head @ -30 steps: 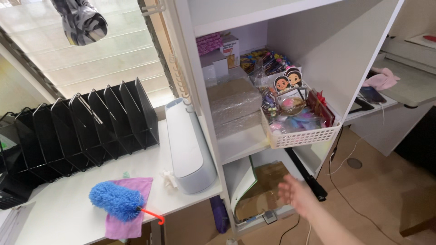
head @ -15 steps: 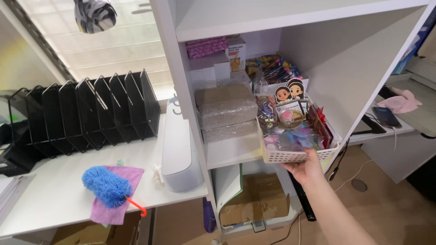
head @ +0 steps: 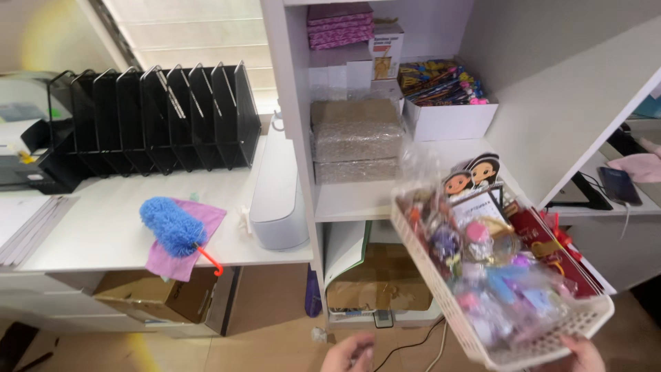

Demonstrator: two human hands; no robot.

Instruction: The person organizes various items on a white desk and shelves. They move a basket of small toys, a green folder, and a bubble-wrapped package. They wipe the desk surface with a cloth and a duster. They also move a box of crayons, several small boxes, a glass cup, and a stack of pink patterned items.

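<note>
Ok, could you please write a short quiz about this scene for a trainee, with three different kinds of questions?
1. True or false: the white basket stands on the shelf.
2. Which hand supports the basket's near corner? A) left hand B) right hand
3. What lies under the blue duster on the desk?

Key:
1. False; it is held out in front of the shelf, tilted.
2. B; the left is below, apart from it.
3. A purple cloth.
</note>
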